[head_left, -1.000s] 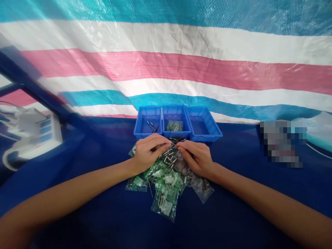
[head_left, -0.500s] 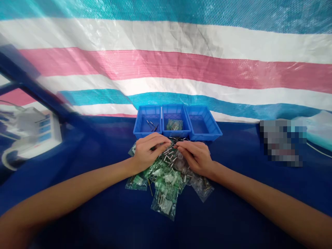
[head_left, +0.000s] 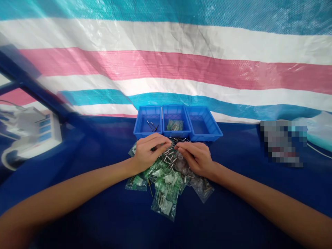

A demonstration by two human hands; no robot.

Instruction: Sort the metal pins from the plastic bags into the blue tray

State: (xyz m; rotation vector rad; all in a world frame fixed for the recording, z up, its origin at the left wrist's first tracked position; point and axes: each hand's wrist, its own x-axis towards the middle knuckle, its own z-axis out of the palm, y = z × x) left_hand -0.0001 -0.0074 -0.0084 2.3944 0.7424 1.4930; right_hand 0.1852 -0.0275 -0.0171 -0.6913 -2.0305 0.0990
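Observation:
My left hand (head_left: 150, 152) hovers over the left side of a heap of loose blind rivets (head_left: 169, 158), its thumb and fingertips pinched together. Facing it across a small gap, my right hand (head_left: 195, 156) makes a similar pinch. What sits at the fingertips is thin and mostly covered; it looks like a rivet from the heap. Under and in front of both hands lie clear and green-tinted plastic bags (head_left: 168, 178) with rivets and pale pieces inside. One bag (head_left: 163, 207) sticks out toward me, and a loose brassy rivet (head_left: 150, 188) lies beside the pile.
Behind the heap stand three blue bins: the left bin (head_left: 138, 124) holds a few rivets, the middle bin (head_left: 186, 119) a small bag, the right bin (head_left: 201, 124) nothing visible. A white power strip (head_left: 49, 135) is at left. Striped sheeting (head_left: 181, 65) hangs behind the blue table (head_left: 103, 207).
Both hands stay almost in place, still pinched. The thin line seen between the fingertips earlier is harder to make out now. Bins and bags are unchanged.

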